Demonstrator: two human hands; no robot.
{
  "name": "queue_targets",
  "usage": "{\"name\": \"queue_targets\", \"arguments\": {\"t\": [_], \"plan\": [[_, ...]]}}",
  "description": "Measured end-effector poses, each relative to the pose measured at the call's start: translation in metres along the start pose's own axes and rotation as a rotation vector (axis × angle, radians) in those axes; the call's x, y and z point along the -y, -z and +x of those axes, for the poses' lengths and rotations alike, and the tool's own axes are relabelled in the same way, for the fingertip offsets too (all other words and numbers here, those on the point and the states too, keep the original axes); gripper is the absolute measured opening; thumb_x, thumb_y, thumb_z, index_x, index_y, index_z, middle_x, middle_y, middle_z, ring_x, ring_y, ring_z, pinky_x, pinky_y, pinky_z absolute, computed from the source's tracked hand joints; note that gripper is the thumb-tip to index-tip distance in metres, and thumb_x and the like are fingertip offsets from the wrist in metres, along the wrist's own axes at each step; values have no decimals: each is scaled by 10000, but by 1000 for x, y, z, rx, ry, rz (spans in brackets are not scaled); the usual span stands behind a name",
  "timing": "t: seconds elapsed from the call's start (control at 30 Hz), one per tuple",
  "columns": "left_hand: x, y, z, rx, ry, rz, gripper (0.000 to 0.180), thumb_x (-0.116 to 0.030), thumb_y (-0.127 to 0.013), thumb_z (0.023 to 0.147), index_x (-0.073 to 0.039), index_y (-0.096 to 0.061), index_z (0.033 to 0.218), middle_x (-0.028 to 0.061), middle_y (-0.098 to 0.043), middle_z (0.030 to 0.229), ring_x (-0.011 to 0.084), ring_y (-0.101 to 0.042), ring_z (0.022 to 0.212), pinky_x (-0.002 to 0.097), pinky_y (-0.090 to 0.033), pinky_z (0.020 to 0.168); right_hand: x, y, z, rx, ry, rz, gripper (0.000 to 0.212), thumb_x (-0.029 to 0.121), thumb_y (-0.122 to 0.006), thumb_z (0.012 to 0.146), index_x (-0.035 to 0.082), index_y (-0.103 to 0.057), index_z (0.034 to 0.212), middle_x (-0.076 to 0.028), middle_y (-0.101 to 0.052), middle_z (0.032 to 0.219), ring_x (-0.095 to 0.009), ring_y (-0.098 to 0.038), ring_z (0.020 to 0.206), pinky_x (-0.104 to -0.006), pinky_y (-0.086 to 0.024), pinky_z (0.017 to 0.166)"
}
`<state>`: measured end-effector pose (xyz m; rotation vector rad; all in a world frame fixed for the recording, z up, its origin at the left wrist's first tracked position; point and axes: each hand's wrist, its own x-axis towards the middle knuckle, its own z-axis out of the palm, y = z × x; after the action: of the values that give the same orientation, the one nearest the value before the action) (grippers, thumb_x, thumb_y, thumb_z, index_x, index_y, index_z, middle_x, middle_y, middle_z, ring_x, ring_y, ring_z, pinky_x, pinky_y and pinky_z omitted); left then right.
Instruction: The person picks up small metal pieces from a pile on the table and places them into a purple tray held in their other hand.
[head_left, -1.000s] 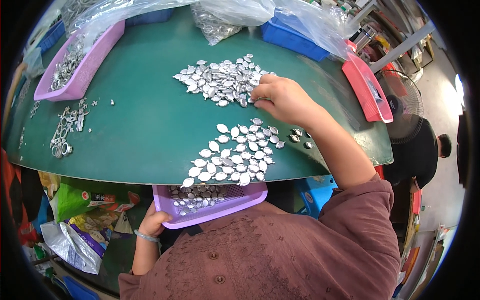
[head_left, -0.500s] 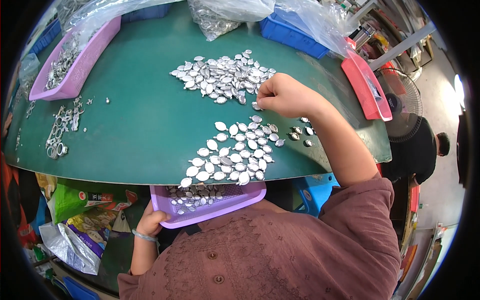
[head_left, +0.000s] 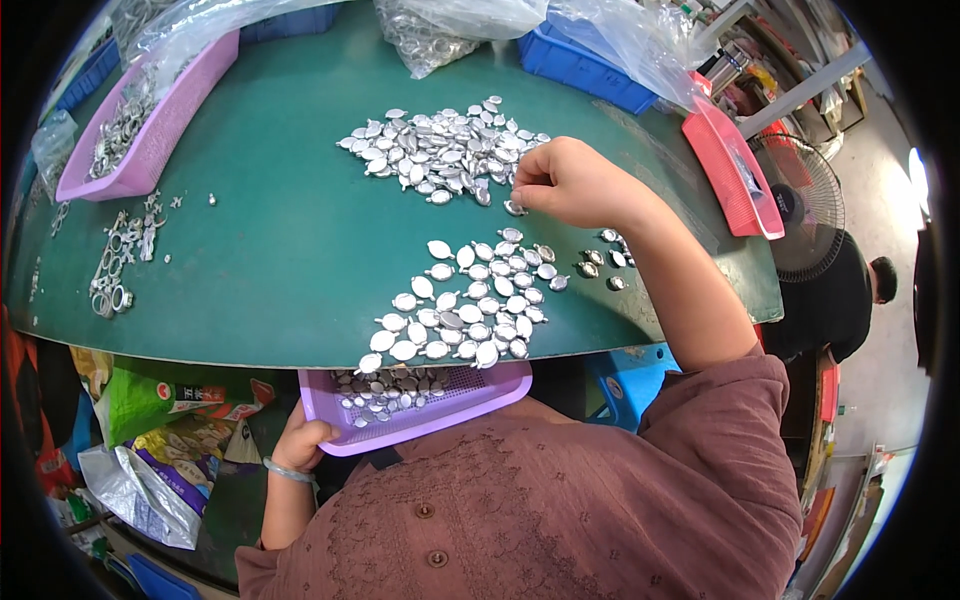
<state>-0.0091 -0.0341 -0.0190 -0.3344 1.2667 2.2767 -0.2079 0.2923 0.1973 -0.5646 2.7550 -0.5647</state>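
Your right hand rests curled on the green table, fingertips pinching one silver leaf-shaped piece at the near edge of the far pile. Your left hand grips the purple tray under the table edge, just below the sorted pieces.

Lighting: bright, even, diffuse; shadows soft, faint under right hand. Glare: specular glints on silver leaf-shaped pieces; blown-out white patch at right rim. Distortion: strong fisheye, green table edge bowed, black vignette at corners. Focus: sharp centre, softer toward rim.
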Motion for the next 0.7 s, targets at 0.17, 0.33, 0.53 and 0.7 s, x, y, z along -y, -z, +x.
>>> {"name": "queue_targets", "arguments": {"t": [0.17, 0.33, 0.53, 0.7], "plan": [[-2, -2, 1, 5, -3, -18, 645, -34, -557, 551, 45, -424, 1177, 114, -564, 1002, 226, -563, 905, 324, -446, 809, -5, -3, 2, 32, 33, 68, 128, 104, -673, 722, -8, -622, 759, -67, -580, 624, -131, -502, 587, -293, -413, 550], [-4, -3, 0, 19, 6, -6, 649, -40, -556, 550, 51, -422, 1178, 118, -563, 1011, 231, -561, 915, 327, -445, 817, -4, -1, 3, 54, -10, 59, 132, 108, -685, 718, -3, -623, 754, -56, -586, 632, -123, -509, 611, -288, -425, 580], [-2, -2, 0, 30, 0, -18, 669, -28, -551, 549, 50, -411, 1198, 121, -560, 1037, 233, -558, 940, 329, -440, 836, -10, -3, -4, -22, 54, 42, 108, 68, -586, 785, -22, -632, 825, -72, -600, 675, -118, -530, 651, -279, -436, 614], [-1, -2, 0, 31, -8, -28, 681, -23, -549, 552, 46, -402, 1213, 119, -557, 1049, 232, -555, 948, 327, -437, 841, -13, -6, -24, -104, -42, 246, 202, 18, -467, 837, -23, -603, 980, -87, -627, 824, -139, -561, 751, -282, -460, 703]]}}
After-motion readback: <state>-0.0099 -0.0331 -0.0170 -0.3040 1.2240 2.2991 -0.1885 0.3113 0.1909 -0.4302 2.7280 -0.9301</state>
